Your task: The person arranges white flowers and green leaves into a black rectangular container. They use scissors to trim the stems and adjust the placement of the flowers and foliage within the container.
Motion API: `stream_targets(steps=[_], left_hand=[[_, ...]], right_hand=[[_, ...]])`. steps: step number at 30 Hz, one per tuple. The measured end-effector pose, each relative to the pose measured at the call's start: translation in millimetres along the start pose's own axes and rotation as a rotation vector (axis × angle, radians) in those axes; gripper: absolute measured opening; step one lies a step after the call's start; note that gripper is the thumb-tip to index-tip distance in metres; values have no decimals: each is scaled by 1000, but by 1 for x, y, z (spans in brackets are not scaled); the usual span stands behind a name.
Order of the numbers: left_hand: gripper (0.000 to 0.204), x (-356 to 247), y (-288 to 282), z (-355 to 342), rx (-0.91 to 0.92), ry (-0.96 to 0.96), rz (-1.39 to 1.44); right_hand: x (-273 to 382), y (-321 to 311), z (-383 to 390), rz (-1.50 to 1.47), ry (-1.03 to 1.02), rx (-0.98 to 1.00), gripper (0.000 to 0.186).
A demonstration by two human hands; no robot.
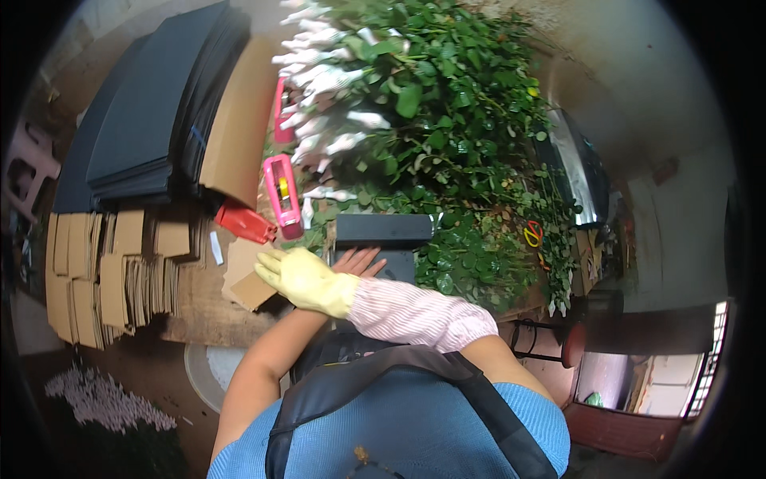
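My bare left hand [359, 262] rests with fingers spread on a dark sheet [399, 267], just below a long folded black piece [383, 229] at the centre of the table. Crossing over that arm, my right hand [302, 278], in a yellow glove and striped pink sleeve, reaches left with fingers extended over small brown card pieces [254, 289]; its fingertips are at or just above them. A pink tape dispenser [282, 195] and a red tool [239, 223] lie beyond the glove.
Black sheets [155, 104] and stacked cardboard pieces [112, 279] occupy the left. Leafy flower stems with white-wrapped heads [431, 112] fill the back. Yellow-orange scissors [533, 233] lie right, near a stool [570, 347]. A pale basin [199, 375] sits below the table.
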State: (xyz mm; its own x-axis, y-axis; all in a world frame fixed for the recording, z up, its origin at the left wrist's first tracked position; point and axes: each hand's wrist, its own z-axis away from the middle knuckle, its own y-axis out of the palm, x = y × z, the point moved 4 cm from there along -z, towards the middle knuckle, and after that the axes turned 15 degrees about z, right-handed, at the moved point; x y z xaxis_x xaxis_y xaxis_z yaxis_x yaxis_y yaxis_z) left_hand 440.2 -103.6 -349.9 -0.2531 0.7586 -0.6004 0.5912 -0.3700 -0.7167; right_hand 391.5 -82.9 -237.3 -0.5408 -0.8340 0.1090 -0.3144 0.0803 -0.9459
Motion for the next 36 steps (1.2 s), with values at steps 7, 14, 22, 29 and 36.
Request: stream_targets(steps=[7,14,22,29,36], left_hand=[[66,24,23,10,-8,-59,48],[67,17,-7,21,250,-69,59],[42,-36,-104,9,-6,4,-24],[18,-32,-60,1,134,-258,60],[21,-44,-63,-6,57,-211,101]], right_hand=[[-48,-47,137,-1211,833,356,35],[-83,-46,180,-946,1004,762,51],[-91,-21,187,-834,965,845,55],[-92,-119,155,-645,727,713,60],[-254,-173,169,634,839,-152,52]])
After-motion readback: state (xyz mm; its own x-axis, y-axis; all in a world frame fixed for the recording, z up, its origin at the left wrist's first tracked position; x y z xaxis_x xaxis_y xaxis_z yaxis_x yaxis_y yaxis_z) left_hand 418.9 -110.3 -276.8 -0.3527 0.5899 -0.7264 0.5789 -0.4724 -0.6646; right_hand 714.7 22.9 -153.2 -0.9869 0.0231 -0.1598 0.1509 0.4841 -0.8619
